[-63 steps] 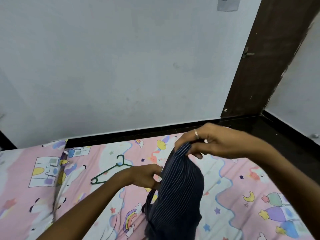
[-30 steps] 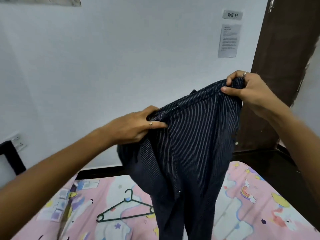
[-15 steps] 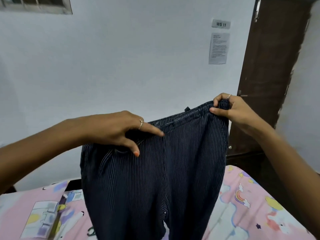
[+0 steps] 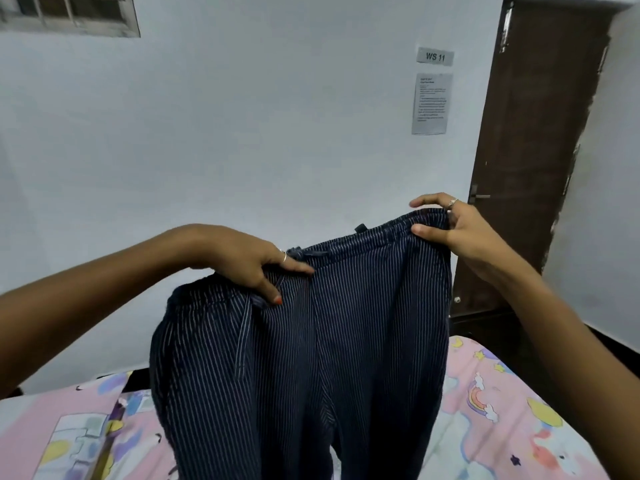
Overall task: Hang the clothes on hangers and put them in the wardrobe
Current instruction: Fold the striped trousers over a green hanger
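Dark navy pinstriped trousers (image 4: 311, 358) hang in the air in front of me, waistband up and legs dropping out of the bottom of the view. My left hand (image 4: 249, 261) grips the waistband near its middle, thumb and forefinger lying on the front of the cloth. At the waistband's right corner, my right hand (image 4: 450, 226) pinches the fabric between thumb and fingers. The left end of the waistband sags lower than the right. The green hanger is hidden behind the trousers.
A bed with a pink cartoon-print sheet (image 4: 502, 410) lies below, with a pillow (image 4: 52, 427) at the left. A white wall stands ahead with a paper notice (image 4: 431, 103). A dark brown door (image 4: 530, 150) is at the right.
I lifted the bunched trousers off the bed and spread them out by the waistband. My left hand slid along the waistband. The view tilted up, and the trousers now cover the hanger.
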`<state>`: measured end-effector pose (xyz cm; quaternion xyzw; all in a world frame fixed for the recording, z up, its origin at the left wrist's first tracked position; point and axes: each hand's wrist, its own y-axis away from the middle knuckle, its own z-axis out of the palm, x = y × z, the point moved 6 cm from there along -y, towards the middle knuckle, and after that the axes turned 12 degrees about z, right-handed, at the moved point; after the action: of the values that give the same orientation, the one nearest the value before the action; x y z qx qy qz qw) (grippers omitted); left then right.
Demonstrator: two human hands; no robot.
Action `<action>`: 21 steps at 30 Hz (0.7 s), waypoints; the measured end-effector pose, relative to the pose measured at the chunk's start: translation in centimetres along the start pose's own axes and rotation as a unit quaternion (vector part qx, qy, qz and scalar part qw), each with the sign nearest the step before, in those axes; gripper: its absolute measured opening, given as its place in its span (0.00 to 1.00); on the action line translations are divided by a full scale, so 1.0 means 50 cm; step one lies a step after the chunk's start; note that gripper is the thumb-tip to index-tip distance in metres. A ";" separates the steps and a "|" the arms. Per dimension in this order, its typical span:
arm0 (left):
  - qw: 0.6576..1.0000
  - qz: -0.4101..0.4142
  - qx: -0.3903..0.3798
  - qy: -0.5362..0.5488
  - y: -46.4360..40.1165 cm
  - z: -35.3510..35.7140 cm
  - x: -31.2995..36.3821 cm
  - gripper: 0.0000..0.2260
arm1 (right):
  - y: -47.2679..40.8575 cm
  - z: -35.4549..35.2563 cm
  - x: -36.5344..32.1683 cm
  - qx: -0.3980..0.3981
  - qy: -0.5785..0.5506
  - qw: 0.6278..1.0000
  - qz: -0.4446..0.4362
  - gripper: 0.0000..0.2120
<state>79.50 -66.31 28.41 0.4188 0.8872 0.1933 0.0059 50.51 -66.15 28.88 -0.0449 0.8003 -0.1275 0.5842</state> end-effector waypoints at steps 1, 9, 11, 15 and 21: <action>1.000 -0.013 0.012 0.020 -0.002 -0.013 -0.004 0.28 | -0.002 -0.007 -0.005 0.012 -0.033 0.999 0.006 0.14; 0.975 -0.124 0.175 0.059 -0.051 -0.084 -0.046 0.31 | 0.043 0.063 -0.048 0.064 -0.140 0.988 0.003 0.11; 0.967 -0.147 0.198 0.057 -0.052 -0.092 -0.055 0.30 | 0.068 0.106 -0.056 0.057 -0.142 0.988 -0.011 0.09; 0.954 -0.160 0.226 0.116 -0.062 -0.088 -0.056 0.25 | 0.105 0.203 -0.059 0.022 -0.115 0.992 -0.046 0.13; 0.916 -0.175 0.266 0.244 -0.074 -0.065 -0.040 0.11 | 0.134 0.306 -0.046 -0.025 -0.079 0.995 -0.058 0.14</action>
<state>77.47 -71.03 29.82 0.1826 0.9389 0.0418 -0.2888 66.23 -61.49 24.94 -0.1162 0.7505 -0.1371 0.6359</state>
